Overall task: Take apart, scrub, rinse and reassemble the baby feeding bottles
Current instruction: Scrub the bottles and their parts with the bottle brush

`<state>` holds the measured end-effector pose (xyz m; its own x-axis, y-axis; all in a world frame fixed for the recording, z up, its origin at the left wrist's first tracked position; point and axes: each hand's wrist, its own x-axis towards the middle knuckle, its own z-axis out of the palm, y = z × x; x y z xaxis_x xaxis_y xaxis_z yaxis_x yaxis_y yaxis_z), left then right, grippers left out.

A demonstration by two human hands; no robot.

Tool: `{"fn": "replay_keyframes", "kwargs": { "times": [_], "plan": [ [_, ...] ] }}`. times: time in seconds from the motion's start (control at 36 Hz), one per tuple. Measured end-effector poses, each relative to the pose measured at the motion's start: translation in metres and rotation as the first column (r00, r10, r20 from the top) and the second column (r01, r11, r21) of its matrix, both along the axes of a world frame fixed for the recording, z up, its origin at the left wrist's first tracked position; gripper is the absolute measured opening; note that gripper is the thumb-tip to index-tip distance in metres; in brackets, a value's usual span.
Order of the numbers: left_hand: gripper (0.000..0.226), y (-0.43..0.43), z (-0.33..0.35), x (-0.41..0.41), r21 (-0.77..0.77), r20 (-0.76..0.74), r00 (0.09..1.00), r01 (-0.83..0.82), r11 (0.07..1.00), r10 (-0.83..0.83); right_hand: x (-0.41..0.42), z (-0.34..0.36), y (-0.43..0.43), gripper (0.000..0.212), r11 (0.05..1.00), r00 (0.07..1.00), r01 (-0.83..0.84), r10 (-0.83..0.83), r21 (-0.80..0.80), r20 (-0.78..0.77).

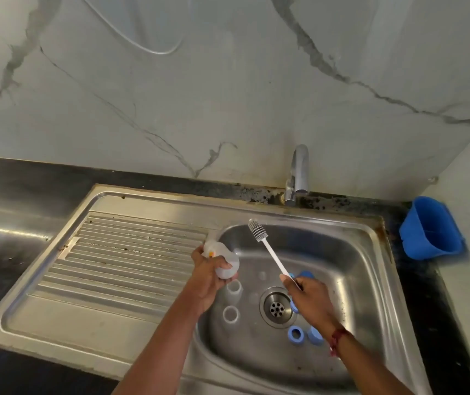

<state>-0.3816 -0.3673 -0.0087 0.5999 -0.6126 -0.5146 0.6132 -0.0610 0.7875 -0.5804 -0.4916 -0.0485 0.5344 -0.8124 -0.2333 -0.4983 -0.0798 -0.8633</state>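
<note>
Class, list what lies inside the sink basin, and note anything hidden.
Inside the sink basin: a drain strainer, two pale tubular parts and a blue ring. The right hand, holding the brush, covers part of other blue pieces.

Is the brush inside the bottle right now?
No, the brush in the right hand is apart from the bottle in the left hand.

Seen from above, a stainless steel sink (342, 220) is set into a dark counter (6, 178), its ribbed drainboard (120, 252) left of the basin. On the basin floor, left of the drain (277, 307), I see two clear tubular bottle pieces (234, 289), one nearer me than the other. Right of the drain lie a blue ring (295, 334) and a blue cap (315, 336), just beside each other. A tap (298, 172) rises at the back edge. A blue tub (430, 228) sits at the counter's far right, against the wall.
</note>
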Motion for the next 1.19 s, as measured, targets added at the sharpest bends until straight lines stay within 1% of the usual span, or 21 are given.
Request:
{"fn": "replay_keyframes", "kwargs": {
  "times": [0.03,0.06,0.11,0.14,0.17,0.22,0.25,0.28,0.31,0.36,0.44,0.47,0.53,0.61,0.67,0.72,0.83,1.0,1.08,1.19],
  "plan": [
    [0.077,-0.003,-0.001,0.001,-0.02,-0.042,0.999,-0.021,1.0,0.02,0.003,-0.003,-0.001,0.06,1.0,1.0,0.005,-0.005,0.014,0.005],
    [0.065,-0.007,0.0,0.001,-0.035,-0.071,0.997,-0.036,0.999,0.033,0.007,-0.006,-0.002,0.061,1.0,1.0,0.014,-0.015,0.016,0.006],
    [0.026,-0.015,-0.002,0.002,-0.037,-0.091,0.994,-0.063,0.997,0.059,0.013,-0.007,-0.004,0.062,1.0,0.999,0.03,-0.031,0.006,0.016],
    [0.019,-0.019,-0.006,0.004,-0.025,-0.094,0.993,-0.08,0.997,0.077,0.015,-0.007,-0.005,0.061,0.999,0.999,0.041,-0.041,0.004,0.027],
    [0.022,-0.023,-0.01,0.005,-0.002,-0.08,0.993,-0.082,0.997,0.082,0.018,-0.009,-0.007,0.061,0.999,0.998,0.051,-0.051,0.009,0.037],
    [0.02,-0.031,-0.018,0.01,0.048,0.016,0.999,-0.041,0.998,0.04,0.022,-0.012,-0.012,0.06,0.997,0.997,0.072,-0.073,0.03,0.04],
    [0.018,-0.035,-0.022,0.012,0.1,0.113,0.994,-0.008,0.995,-0.003,0.024,-0.014,-0.014,0.06,0.996,0.996,0.08,-0.081,0.035,0.04],
    [0.022,-0.038,-0.023,0.012,0.158,0.2,0.979,0.011,0.987,-0.043,0.025,-0.016,-0.016,0.059,0.996,0.995,0.086,-0.087,0.038,0.038],
    [0.032,-0.042,-0.025,0.013,0.202,0.274,0.959,0.017,0.979,-0.073,0.027,-0.017,-0.017,0.059,0.995,0.995,0.087,-0.088,0.04,0.036],
    [0.056,-0.051,-0.028,0.014,0.237,0.395,0.908,0.046,0.97,-0.14,0.029,-0.019,-0.02,0.058,0.997,0.997,0.078,-0.078,0.022,0.025],
    [0.083,-0.062,-0.043,0.019,0.287,0.487,0.832,0.136,0.948,-0.267,0.032,-0.023,-0.022,0.057,0.998,0.998,0.064,-0.064,0.0,0.002],
    [0.085,-0.064,-0.048,0.022,0.351,0.517,0.794,0.143,0.925,-0.32,0.033,-0.024,-0.023,0.056,0.998,0.998,0.061,-0.061,-0.002,-0.001],
    [0.083,-0.069,-0.062,0.027,0.479,0.571,0.697,0.146,0.866,-0.433,0.035,-0.025,-0.024,0.052,0.998,0.998,0.065,-0.065,-0.012,-0.01],
    [0.066,-0.073,-0.068,0.028,0.632,0.628,0.508,0.109,0.767,-0.589,0.036,-0.027,-0.024,0.051,0.998,0.998,0.07,-0.07,0.001,-0.001],
    [0.054,-0.075,-0.073,0.027,0.695,0.622,0.415,0.099,0.712,-0.664,0.035,-0.028,-0.024,0.049,0.998,0.998,0.06,-0.06,0.017,0.004],
    [0.049,-0.078,-0.079,0.026,0.727,0.609,0.366,0.097,0.68,-0.704,0.034,-0.031,-0.025,0.049,0.998,0.998,0.059,-0.059,0.022,0.01],
    [0.048,-0.085,-0.091,0.024,0.755,0.588,0.339,0.093,0.649,-0.734,0.033,-0.039,-0.028,0.048,0.999,0.999,0.05,-0.05,0.019,0.001],
    [0.045,-0.09,-0.107,0.026,0.811,0.536,0.28,0.093,0.578,-0.797,0.032,-0.042,-0.029,0.052,0.998,0.998,0.054,-0.053,0.028,-0.029],
    [0.047,-0.091,-0.113,0.029,0.828,0.505,0.276,0.111,0.549,-0.818,0.029,-0.039,-0.028,0.047,0.997,0.998,0.056,-0.054,0.056,-0.03],
    [0.051,-0.091,-0.12,0.032,0.84,0.476,0.27,0.142,0.524,-0.837,0.027,-0.039,-0.029,0.048,0.996,0.998,0.066,-0.065,0.064,-0.016]
  ]
}}
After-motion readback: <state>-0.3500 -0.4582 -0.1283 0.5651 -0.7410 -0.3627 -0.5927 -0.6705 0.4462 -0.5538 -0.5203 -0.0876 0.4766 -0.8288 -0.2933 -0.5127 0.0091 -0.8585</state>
